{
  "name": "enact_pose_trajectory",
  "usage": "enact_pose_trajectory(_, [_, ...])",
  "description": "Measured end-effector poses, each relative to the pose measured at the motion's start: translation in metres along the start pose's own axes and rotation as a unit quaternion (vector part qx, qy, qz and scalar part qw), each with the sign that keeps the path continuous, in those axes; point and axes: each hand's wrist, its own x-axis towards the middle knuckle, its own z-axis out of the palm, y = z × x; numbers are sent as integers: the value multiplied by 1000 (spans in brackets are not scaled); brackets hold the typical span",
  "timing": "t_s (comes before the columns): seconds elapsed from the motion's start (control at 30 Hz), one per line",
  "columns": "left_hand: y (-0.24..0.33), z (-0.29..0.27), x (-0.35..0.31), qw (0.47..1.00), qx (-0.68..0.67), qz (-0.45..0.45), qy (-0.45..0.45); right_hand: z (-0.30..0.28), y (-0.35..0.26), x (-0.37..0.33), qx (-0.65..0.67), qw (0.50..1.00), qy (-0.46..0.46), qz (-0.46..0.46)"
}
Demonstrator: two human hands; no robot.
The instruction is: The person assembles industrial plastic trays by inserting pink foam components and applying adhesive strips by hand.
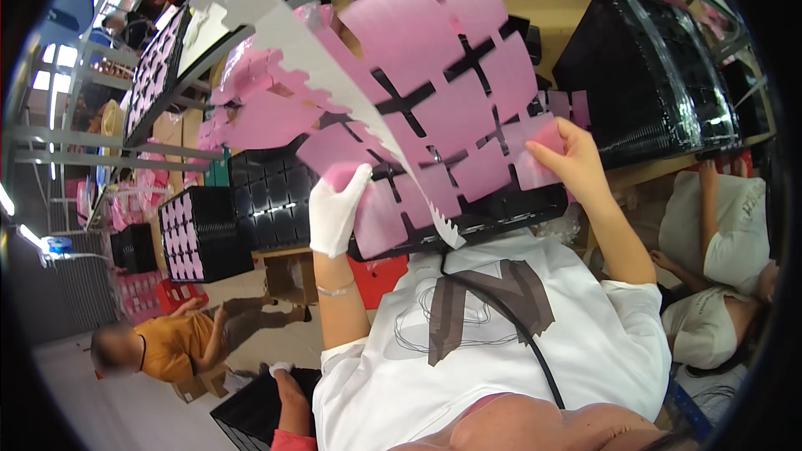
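The black cable (535,349) runs down my shirt front, and a loop of it could snag if I lean over. The white notched strip (313,46) crosses my view; I cannot tell what it is, but it hides part of the work, so a misplaced slot there might go unnoticed. My gloved left hand (334,215) and bare right hand (576,160) each have their fingers closed narrowly on a near corner of the pink slotted sheet (459,121), which lies over the black tray (535,203). The sheet looks thin, with narrow bridges between its cuts, so uneven pulling could tear one; the glove may dull my feel for that. Skewed slots could catch on the black crosspieces showing through. Farther off, right, the wrapped tray stack (635,75) leaves my right elbow little room to swing.
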Motion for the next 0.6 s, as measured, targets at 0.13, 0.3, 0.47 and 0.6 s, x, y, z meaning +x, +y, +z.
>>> enact_pose_trajectory(0.13, [-24, 0, 8, 979, 206, -3, 8, 6, 20, -22, -244, 968, 36, -37])
enact_pose_trajectory(0.3, [-32, -5, 1, 959, 282, 6, -12, 13, 28, -41, -421, 902, 44, -89])
enact_pose_trajectory(0.47, [-41, -1, 3, 947, 316, 32, 51, 18, 29, -30, -379, 920, 74, -69])
enact_pose_trajectory(0.6, [-42, -3, -1, 968, 244, 13, 63, 19, 28, -16, -319, 942, 86, -60])
